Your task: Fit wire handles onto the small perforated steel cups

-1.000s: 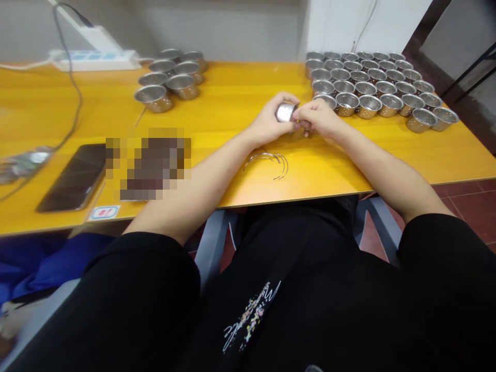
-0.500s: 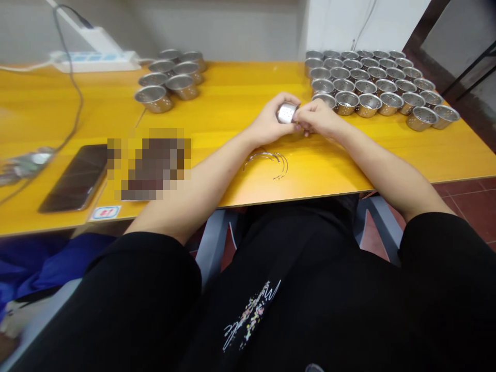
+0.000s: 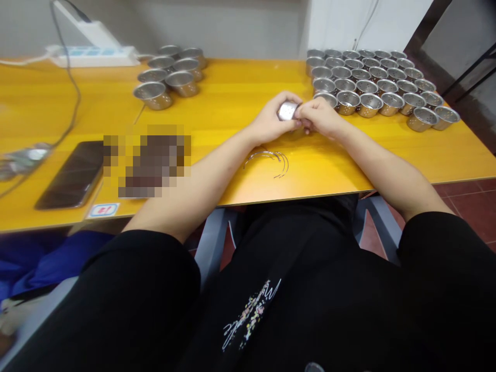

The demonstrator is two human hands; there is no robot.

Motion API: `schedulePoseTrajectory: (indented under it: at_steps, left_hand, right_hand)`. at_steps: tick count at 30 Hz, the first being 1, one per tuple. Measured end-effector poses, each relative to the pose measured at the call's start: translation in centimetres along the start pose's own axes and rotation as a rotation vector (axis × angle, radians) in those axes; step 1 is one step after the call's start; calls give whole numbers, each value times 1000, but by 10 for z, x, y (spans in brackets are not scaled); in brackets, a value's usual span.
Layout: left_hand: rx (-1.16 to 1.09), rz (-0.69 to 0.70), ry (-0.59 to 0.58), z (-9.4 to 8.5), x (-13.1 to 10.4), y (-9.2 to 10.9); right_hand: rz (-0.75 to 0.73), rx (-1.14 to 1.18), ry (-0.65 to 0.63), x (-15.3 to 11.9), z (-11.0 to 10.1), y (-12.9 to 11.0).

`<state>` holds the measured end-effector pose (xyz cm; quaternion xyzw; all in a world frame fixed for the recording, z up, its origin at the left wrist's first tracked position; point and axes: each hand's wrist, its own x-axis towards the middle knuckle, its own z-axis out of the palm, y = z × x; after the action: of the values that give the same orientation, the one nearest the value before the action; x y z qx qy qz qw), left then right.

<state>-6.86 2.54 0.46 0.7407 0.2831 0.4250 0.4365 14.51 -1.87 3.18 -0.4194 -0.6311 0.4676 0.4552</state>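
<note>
A small perforated metal cup (image 3: 287,110) is held above the tabletop, tilted, with my left hand (image 3: 270,120) wrapped around it. My right hand (image 3: 320,117) is closed at the cup's right side, its fingertips pinched against it. Whatever those fingertips may hold is hidden. Several thin curved metal wires (image 3: 279,158) lie on the table just in front of my hands, nearer my body. Beyond my right hand stand rows of the same kind of cups (image 3: 370,105), upright with open tops.
Another group of metal cups (image 3: 152,96) stands at the back left, near a white power strip (image 3: 95,56) with a cable. A dark phone (image 3: 72,175) and a pixelated item (image 3: 155,161) lie on the yellow table (image 3: 240,82) to the left.
The view has shifted very slightly. Both hands keep the same hold at the cup, and the wires stay where they were.
</note>
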Motion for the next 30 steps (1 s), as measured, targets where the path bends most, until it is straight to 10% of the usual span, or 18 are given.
schedulePoseTrajectory:
  at_steps: [30]
  left_hand:
    - [-91,-17,-43,10,1,2]
  right_hand:
    - [23,58,1,-4,-3,-3]
